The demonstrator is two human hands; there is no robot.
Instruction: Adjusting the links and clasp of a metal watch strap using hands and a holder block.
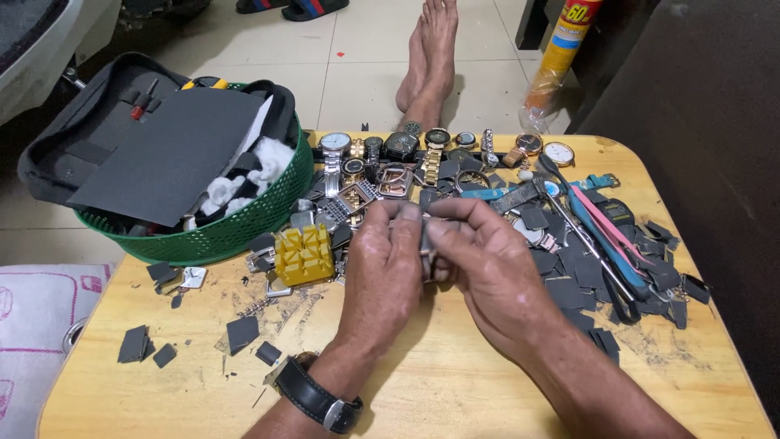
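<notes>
basket (244, 219) w/ sheet (175, 154) on tabletop (455, 382) left, watches (431, 150) along far edge, pliers (605, 244) right, holder block (304, 254) centre-left

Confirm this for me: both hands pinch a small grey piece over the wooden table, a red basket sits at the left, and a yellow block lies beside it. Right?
Not quite. The head view shows the basket is green, not red. The rest holds: the left hand and right hand pinch a small grey piece over the wooden table, with the yellow block beside the basket.
</notes>
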